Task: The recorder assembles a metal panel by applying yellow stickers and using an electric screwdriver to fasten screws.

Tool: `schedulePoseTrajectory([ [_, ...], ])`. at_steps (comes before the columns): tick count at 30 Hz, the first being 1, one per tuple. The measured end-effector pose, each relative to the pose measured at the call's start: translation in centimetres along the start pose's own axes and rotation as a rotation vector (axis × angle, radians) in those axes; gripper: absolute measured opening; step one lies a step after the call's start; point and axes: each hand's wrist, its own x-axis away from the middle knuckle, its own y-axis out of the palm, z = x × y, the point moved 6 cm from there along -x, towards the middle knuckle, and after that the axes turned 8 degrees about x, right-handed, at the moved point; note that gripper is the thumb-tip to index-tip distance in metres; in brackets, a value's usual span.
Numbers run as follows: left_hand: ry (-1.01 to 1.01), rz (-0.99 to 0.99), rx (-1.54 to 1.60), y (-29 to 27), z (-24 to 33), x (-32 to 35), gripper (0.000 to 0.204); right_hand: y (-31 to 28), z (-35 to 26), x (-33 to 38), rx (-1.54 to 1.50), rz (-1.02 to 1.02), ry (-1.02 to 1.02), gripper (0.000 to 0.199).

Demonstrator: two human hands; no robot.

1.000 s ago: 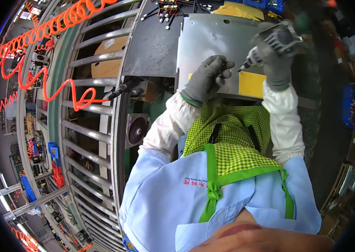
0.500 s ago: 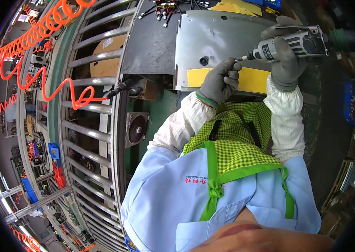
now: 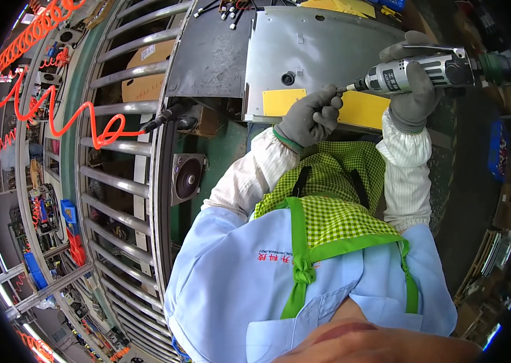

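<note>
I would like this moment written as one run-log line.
right grey-gloved hand: holds silver-and-black cylindrical power tool | left grey-gloved hand: at tool's tip | nearby: flat silver metal panel

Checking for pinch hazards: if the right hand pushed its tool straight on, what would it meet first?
Probably the left hand: its fingertips sit right by the tip of the power tool in the right hand, though actual contact is hard to tell.
</note>
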Motion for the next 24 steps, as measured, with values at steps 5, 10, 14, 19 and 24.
schedulePoseTrajectory([
  [5,0.088,0.217,-0.468,0.4,-0.4,1.2,0.023,-0.6,0.1,1.8,0.116,-0.004,0.037,0.041],
  [10,0.187,0.244,-1.552,2.6,1.2,1.5,0.029,-0.7,1.0,2.6,0.202,-0.057,0.156,0.038],
  [14,0.052,0.258,-1.889,2.9,1.4,0.3,0.030,-0.9,2.7,4.0,0.262,-0.108,0.045,0.038],
  [19,-0.044,0.258,-2.190,3.1,1.9,-0.4,0.031,-1.2,4.6,4.8,0.108,-0.065,0.228,0.034],
  [24,-0.037,0.240,-2.166,2.9,2.0,-0.8,0.032,-0.4,4.2,5.3,0.146,-0.103,0.167,0.040],
])
